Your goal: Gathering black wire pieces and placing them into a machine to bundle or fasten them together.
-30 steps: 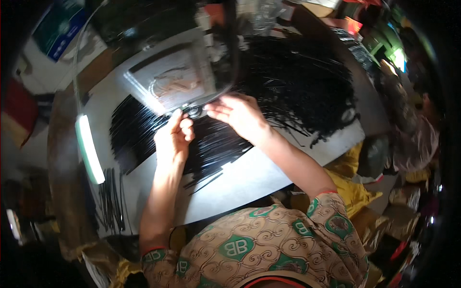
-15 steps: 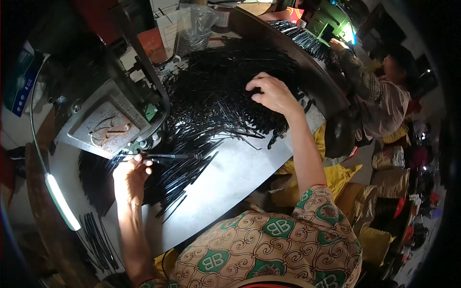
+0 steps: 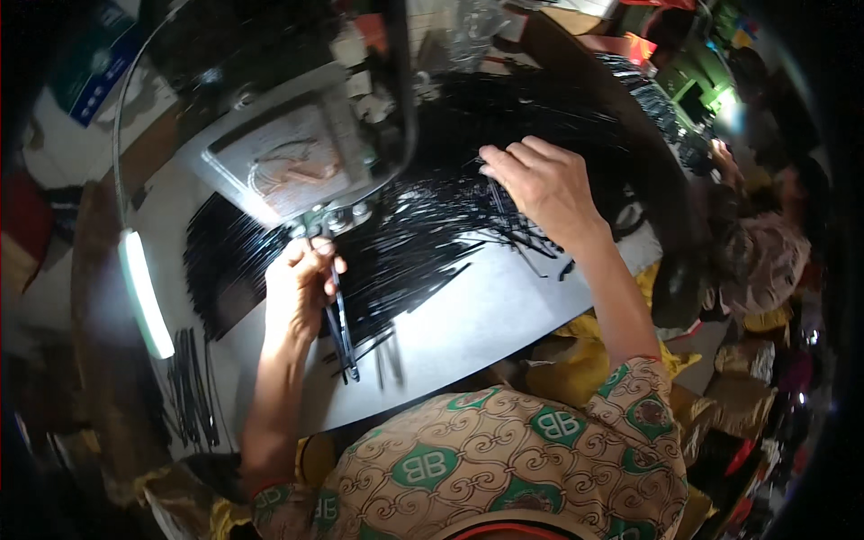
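Thin black rods (image 3: pixel 405 297) lie in a broad, tangled heap over a pale work surface (image 3: pixel 477 315). Below a machine's grey metal head (image 3: pixel 279 171), my left hand (image 3: pixel 306 274) pinches one or more of these rods (image 3: pixel 344 342), which slant down toward me past my fingers. Over the heap's right part is my right hand (image 3: pixel 549 189), its fingertips pressed together. Dark thin lines show just under those fingertips, but whether they are held or lie behind is unclear. The left fingertips are close below the machine's bolts (image 3: pixel 337 219).
A lit tube lamp (image 3: pixel 147 292) on a flexible neck stands at the left. More black rods (image 3: pixel 192 387) lie beside it. A clear plastic bag (image 3: pixel 472 31) is at the back. Another person (image 3: pixel 765 261) sits at the far right near a green machine (image 3: pixel 697 99); yellow sacks (image 3: pixel 585 355) lie below the table edge.
The rods in my left hand have swung from lying sideways to pointing down toward me. My right hand's fingers have come together over the heap. The whole view has shifted.
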Demonstrator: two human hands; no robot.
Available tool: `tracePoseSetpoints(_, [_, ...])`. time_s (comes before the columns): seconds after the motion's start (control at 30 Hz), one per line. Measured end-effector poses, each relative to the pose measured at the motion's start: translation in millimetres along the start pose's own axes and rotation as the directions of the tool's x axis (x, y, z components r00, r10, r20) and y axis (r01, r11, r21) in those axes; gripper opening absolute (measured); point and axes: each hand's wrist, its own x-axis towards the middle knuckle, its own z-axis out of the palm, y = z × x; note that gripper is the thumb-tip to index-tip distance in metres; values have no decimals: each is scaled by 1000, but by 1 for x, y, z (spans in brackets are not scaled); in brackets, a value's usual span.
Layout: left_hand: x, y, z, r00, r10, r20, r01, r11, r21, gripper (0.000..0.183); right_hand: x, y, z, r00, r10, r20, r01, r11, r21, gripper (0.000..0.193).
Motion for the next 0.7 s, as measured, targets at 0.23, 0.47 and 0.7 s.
tracePoseSetpoints(0.23, [-3, 2, 1, 1000, 21, -4, -21, 998, 54, 6, 23, -73, 65, 822, 116, 557, -569, 209, 796, 15])
tracePoseSetpoints(0.47, [-8, 5, -3, 998, 7, -54, -3, 997, 78, 8, 37, -93, 81, 731, 68, 679, -654, -211, 726, 15])
tracePoseSetpoints(0.7, [-8, 5, -2, 1000, 16, -24, -14, 998, 63, 8, 37, -93, 80, 760, 104, 641, -600, -265, 755, 14])
